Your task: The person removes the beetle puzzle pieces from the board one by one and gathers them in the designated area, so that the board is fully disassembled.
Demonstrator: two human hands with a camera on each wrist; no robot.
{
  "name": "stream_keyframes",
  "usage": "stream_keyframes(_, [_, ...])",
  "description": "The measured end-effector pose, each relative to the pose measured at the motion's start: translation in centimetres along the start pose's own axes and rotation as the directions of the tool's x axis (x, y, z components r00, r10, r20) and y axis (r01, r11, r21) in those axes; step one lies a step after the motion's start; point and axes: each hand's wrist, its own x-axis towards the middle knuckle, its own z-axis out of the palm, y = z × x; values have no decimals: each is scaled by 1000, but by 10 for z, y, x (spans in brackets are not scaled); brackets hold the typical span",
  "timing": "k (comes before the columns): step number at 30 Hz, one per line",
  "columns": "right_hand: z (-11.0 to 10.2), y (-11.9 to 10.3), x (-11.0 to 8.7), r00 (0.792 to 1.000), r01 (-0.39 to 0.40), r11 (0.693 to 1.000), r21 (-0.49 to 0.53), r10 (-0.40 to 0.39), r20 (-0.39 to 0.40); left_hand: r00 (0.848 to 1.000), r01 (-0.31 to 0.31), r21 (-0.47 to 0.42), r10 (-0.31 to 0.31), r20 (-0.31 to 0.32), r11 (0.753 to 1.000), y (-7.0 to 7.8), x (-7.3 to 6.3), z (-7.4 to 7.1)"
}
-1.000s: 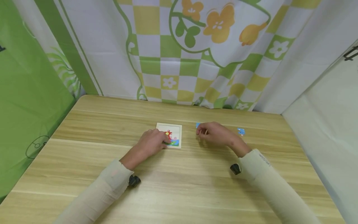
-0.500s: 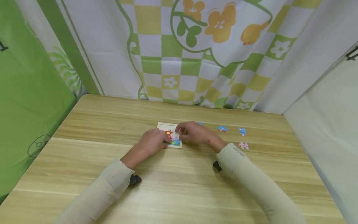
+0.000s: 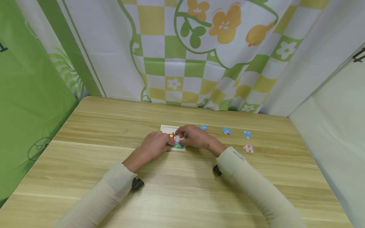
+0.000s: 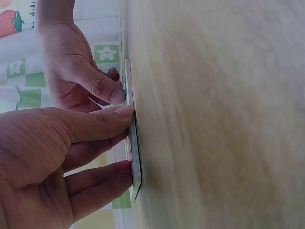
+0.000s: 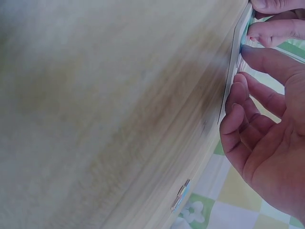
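The little puzzle tray (image 3: 167, 127) is lying flat on the bench (image 3: 176, 193), left hand (image 3: 155, 144) on it with fingers loosely stretched, tips touching it. The right hand (image 3: 195, 136) is bent over its right side, thumb and index slightly apart, can't tell if they've got anything. Four loose pieces (image 3: 227, 130) sit further right.

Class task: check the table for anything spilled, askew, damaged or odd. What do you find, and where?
Nothing stands out. The puzzle board lies flat on the table, partly hidden by the left hand and right hand. Three mostly blue pieces and a pink piece lie loose to the board's right, ordinary for an unfinished puzzle.
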Motion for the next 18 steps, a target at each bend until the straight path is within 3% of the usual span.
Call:
stream_keyframes(12, [3,-5,0,999,4,1000,25,-3,-35,1000,-7,-21,7,-9,1000,0,-1,-1])
stream_keyframes(18, [5,-9,0,999,-34,999,40,35,-28,1000,-7,-20,6,-7,1000,0,-2,-2])
